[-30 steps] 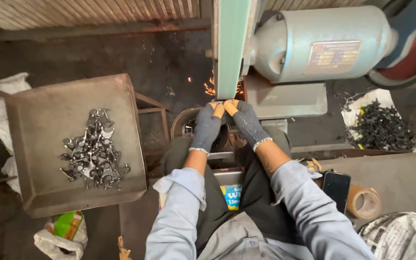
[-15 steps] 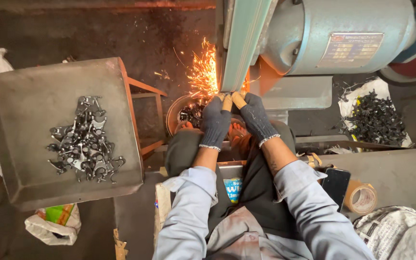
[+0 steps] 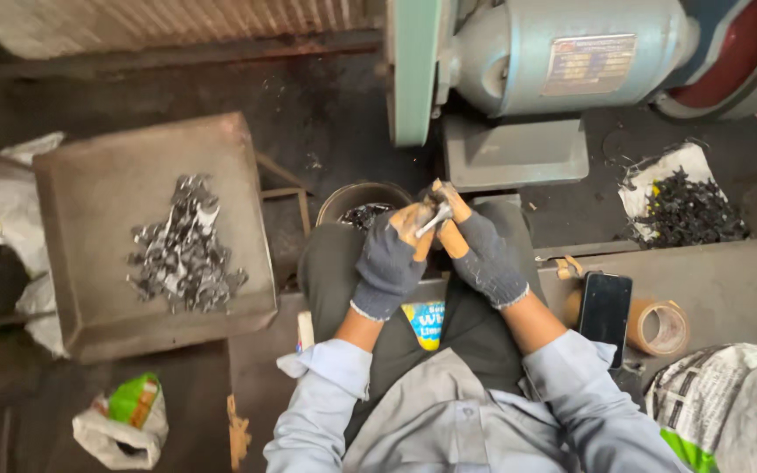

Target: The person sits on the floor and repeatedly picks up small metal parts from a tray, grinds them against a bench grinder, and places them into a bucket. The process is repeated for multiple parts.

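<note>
1. The left hand [image 3: 390, 263], in a dark grey knitted glove with a worn tan fingertip, was raised in front of the person's lap with its fingers curled, pinching one end of a small shiny metal piece [image 3: 435, 217].
2. The right hand [image 3: 486, 256], gloved the same way, angled in from the other side; its thumb and fingertips closed on the same metal piece, so both hands gripped it together, fingertips touching.
3. Both forearms came up from light blue sleeves, bent at the elbows and converging toward the middle of the body.
4. The metal piece sat between the two sets of fingertips, tilted, just above a round dark bowl [image 3: 354, 198] that held dark bits.
5. Just beyond the hands stood a green belt guard [image 3: 415, 70] and a grey-blue motor [image 3: 571, 57] on its base plate.
6. To the person's left, well apart from the hands, a square metal tray [image 3: 89, 201] carried a heap of bright metal pieces [image 3: 181, 250].
7. To the right, a black phone [image 3: 604, 307] lay on a grey slab beside a roll of brown tape [image 3: 663, 326].
8. Farther right, a pile of dark metal pieces [image 3: 689, 210] rested on a white sheet.
</note>
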